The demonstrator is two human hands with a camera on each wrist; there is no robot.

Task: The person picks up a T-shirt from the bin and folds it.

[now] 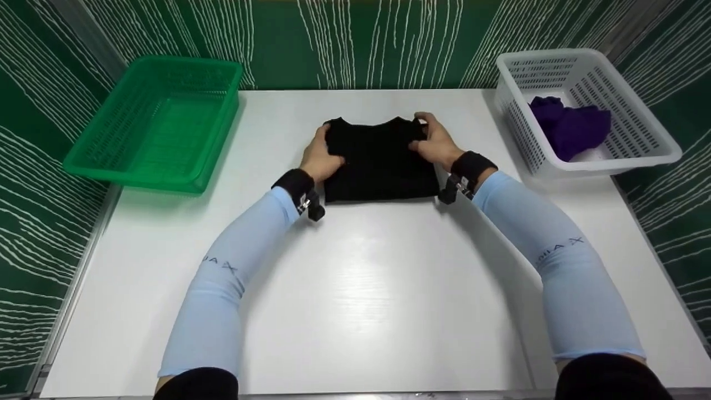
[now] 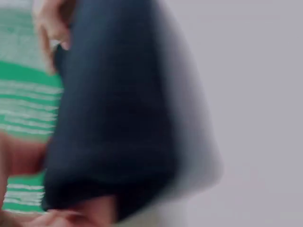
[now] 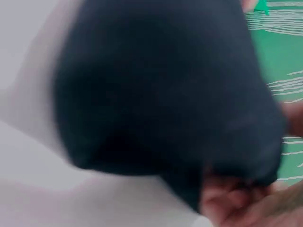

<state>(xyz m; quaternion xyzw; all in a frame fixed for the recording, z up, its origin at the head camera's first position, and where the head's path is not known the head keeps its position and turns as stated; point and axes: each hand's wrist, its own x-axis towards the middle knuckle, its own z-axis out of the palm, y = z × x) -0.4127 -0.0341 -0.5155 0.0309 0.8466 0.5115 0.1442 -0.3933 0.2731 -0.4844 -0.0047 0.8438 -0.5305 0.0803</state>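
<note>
A folded black shirt [image 1: 380, 161], its curved neckline toward the back wall, is held at both sides in the middle of the white table. My left hand [image 1: 322, 158] grips its left edge, thumb over the front face. Opposite, my right hand [image 1: 437, 143] pinches the right edge near the shoulder. The left wrist view shows the shirt [image 2: 113, 104] blurred, its folded layers hanging, with the other hand [image 2: 52, 28] at the far end. In the right wrist view, the fingers [image 3: 232, 196] curl at the cloth's lower corner.
A green plastic basket [image 1: 203, 178] stands at the back left of the white table [image 1: 355, 311]. At the back right is a white perforated basket [image 1: 616, 164] with purple cloth [image 1: 577, 130] inside. Green walls with white streaks border the table on the back and sides.
</note>
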